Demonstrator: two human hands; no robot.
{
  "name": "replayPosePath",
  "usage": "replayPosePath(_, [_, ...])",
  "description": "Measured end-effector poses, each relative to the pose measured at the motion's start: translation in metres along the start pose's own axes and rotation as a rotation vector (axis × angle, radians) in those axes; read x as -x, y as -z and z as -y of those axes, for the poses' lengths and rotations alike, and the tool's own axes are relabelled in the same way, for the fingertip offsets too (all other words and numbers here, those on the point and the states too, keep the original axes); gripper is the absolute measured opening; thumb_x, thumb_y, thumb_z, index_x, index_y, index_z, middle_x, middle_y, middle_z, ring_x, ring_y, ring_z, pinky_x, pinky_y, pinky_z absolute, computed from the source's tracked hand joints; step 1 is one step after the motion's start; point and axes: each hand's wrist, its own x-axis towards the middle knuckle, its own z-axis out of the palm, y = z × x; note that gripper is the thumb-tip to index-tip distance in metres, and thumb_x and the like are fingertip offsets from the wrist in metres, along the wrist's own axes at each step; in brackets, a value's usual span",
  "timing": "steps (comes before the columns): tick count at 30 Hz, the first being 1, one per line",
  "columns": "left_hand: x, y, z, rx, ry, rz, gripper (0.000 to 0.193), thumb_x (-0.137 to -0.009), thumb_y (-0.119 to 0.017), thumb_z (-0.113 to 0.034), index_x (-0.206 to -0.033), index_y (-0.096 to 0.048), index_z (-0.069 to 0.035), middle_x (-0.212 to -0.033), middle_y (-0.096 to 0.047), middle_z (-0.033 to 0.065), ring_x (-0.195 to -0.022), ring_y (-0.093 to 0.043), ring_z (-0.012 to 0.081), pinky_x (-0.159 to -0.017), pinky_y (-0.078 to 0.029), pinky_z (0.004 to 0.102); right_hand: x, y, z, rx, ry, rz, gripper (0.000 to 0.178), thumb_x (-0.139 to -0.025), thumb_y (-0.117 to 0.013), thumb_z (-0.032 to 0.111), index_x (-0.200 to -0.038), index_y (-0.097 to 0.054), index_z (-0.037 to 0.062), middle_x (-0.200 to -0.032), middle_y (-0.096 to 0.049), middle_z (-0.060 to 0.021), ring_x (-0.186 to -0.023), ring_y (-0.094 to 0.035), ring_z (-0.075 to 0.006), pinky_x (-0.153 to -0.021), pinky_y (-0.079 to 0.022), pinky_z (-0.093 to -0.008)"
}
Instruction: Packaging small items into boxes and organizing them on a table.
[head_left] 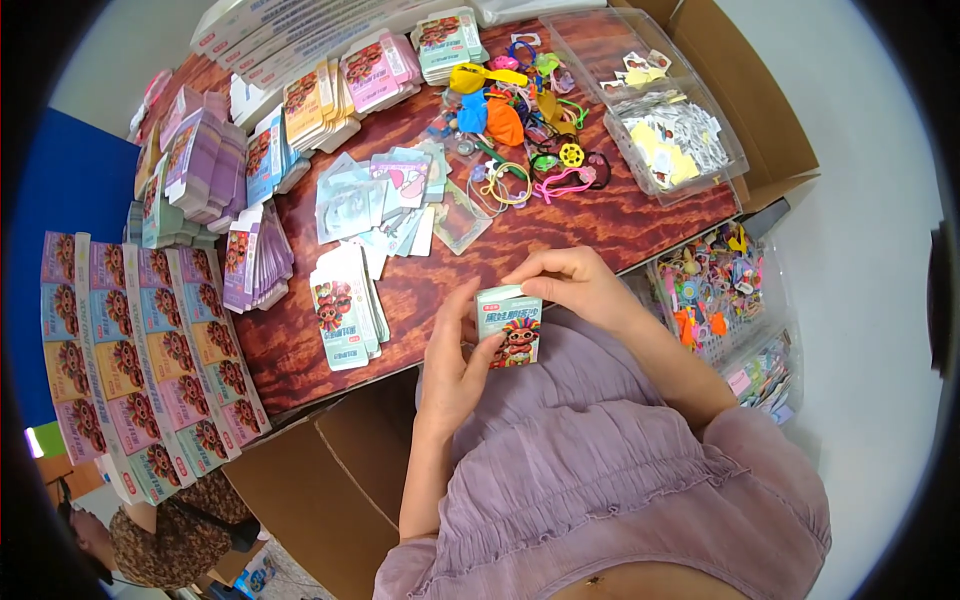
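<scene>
A small pale-green carton (517, 345) with a cartoon character on its front is held upright near the table's front edge. My left hand (455, 365) closes round its left side, the thumb across the front. At the carton's top, the fingers of my right hand (568, 283) pinch the flap area; the inside of the carton is hidden. Left of my hands a stack of flat green cartons (345, 305) rests on the table. Beyond it lie loose picture cards (352, 205), spread over one another.
Hair ties and trinkets (505, 120) are heaped at the back. A clear bin (735, 170) of cut-outs stands at right, with another bin of trinkets (712, 285) lower down. Carton stacks (205, 165) line the left, beside printed carton sheets (150, 350). Another person (175, 535) is at lower left.
</scene>
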Motion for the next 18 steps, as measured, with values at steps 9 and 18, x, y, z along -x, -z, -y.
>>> replayPosePath(9, [0.002,-0.003,0.004,-0.038,0.029,0.08,0.05,-0.09,-0.065,0.001,-0.136,-0.045,-0.004,-0.113,-0.055,0.0116,-0.085,-0.057,0.0188,-0.077,-0.049,0.0316,0.009,0.004,-0.012,-0.105,0.011,-0.022,0.003,-0.09,-0.066,0.0,-0.093,-0.066,-0.0007,-0.104,-0.071,-0.0101,-0.098,-0.066,-0.0139,-0.085,-0.053,-0.0287])
replayPosePath(18, [0.007,-0.006,0.008,0.01,0.038,0.146,0.058,-0.091,-0.063,0.001,-0.143,-0.04,-0.004,-0.124,-0.055,0.0126,-0.099,-0.06,0.0208,-0.084,-0.05,0.0322,0.014,0.012,-0.011,0.002,0.009,0.008,0.008,-0.092,-0.065,0.004,-0.099,-0.063,0.0005,-0.099,-0.071,-0.009,-0.091,-0.066,-0.0112,-0.078,-0.053,-0.0258])
